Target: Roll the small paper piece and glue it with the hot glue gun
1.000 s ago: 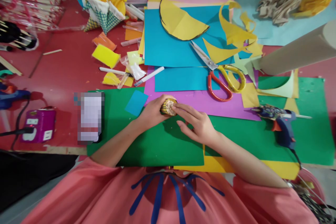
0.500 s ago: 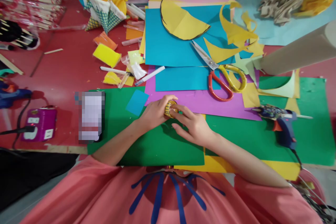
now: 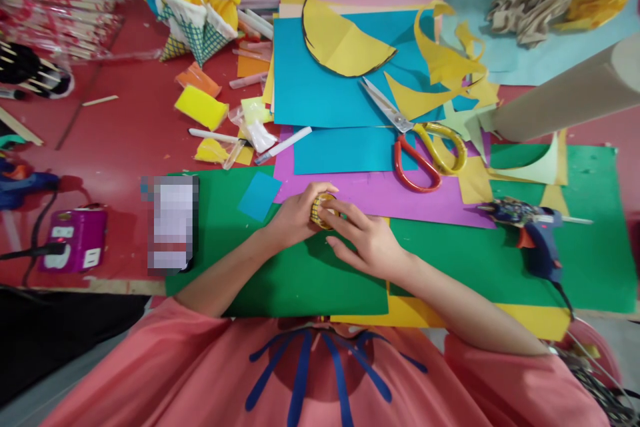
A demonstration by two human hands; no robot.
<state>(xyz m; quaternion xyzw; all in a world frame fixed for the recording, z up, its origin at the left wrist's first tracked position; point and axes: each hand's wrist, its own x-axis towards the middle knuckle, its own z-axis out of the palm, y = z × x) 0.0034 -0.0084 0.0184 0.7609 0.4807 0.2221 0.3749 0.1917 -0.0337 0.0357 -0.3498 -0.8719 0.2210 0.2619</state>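
Left hand [image 3: 299,213] wraps small yellow-and-black checked round piece [image 3: 317,212] above flat green sheet [image 3: 280,273]; right hand [image 3: 373,240] loosely spread, fingertips at its open end. Likely pressing inside; next calls for steady left grip.

Craft workspace; red table [image 3: 130,120] strewn with coloured paper [image 3: 320,97], yellow offcuts [image 3: 423,100]; scissors [image 3: 404,124], glue gun [image 3: 545,247] alongside.

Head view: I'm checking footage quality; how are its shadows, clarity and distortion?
In the head view, a soft shadow on the green sheet beside the right hand; there too, coarse pixelation masking a phone-like object, soft detail in the packaged sticks, and the pale tube apparently stretched, probably by a wide lens.
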